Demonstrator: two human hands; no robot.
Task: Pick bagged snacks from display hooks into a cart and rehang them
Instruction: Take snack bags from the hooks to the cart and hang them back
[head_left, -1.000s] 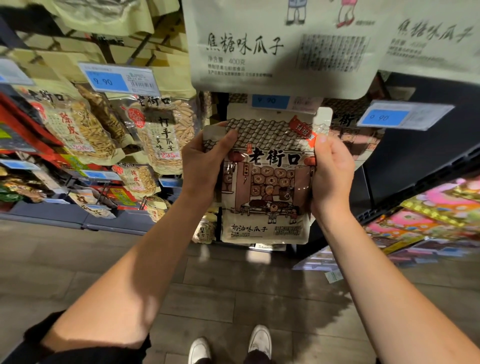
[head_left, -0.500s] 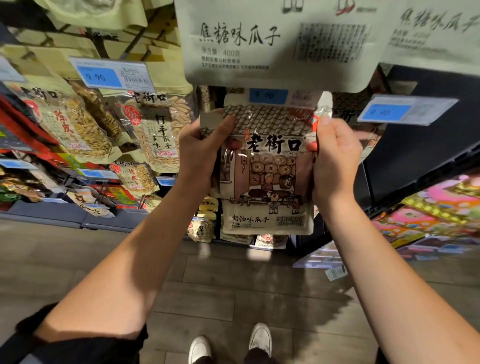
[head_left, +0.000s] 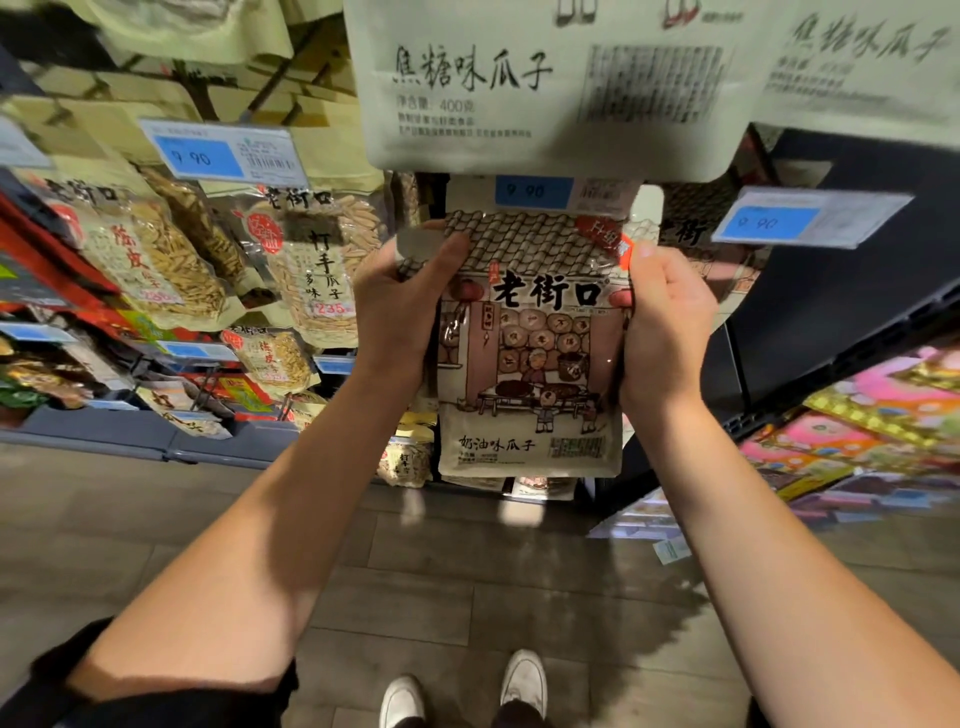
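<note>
As both hands (head_left: 400, 306) grip, 老街口 bag (head_left: 535, 353), 9.90 tag (head_left: 532, 191)

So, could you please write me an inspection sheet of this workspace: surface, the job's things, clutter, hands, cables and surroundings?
Surface: grey plank floor; no table seen.
Job's things: snack bag with a tiled-roof picture, held upright in front of the display, just under a blue price tag; whether it is on a hook cannot be told.
Clutter: a slip of paper on the floor.
Hands: left hand grips the bag's upper left edge; right hand grips its upper right edge.
Cables: nothing seen.
Surroundings: hanging seed bags at left, a large pale bag overhead, colourful packs at right, white shoes below.
</note>
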